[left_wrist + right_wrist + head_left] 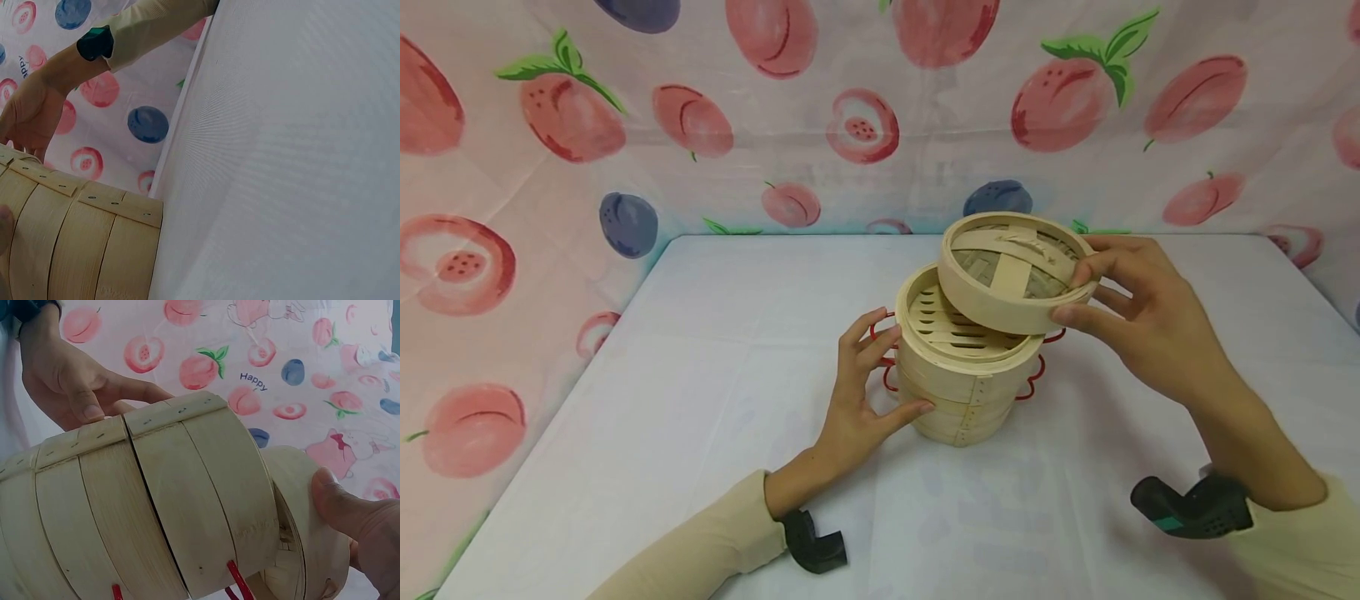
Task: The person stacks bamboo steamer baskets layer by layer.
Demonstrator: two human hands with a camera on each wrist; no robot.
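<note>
A stack of bamboo steamer baskets (973, 387) stands on the table, with red loop handles (1036, 379) at its sides. The slatted floor (936, 321) of the top basket shows. My left hand (853, 408) holds the stack from the left, thumb at the front and fingers on the far side by the red loops. With my right hand (1157, 325) I grip the right edge of the woven bamboo lid (1011, 279), thumb low and fingers on top. The lid is tilted and set off to the back right, overlapping the rim. In the right wrist view a gap shows under the lid (306, 506).
The table (737, 358) has a white cover. Behind it and along its left side hangs a curtain (917, 108) printed with peaches. Black devices (1195, 504) are strapped to both wrists over beige sleeves (700, 542).
</note>
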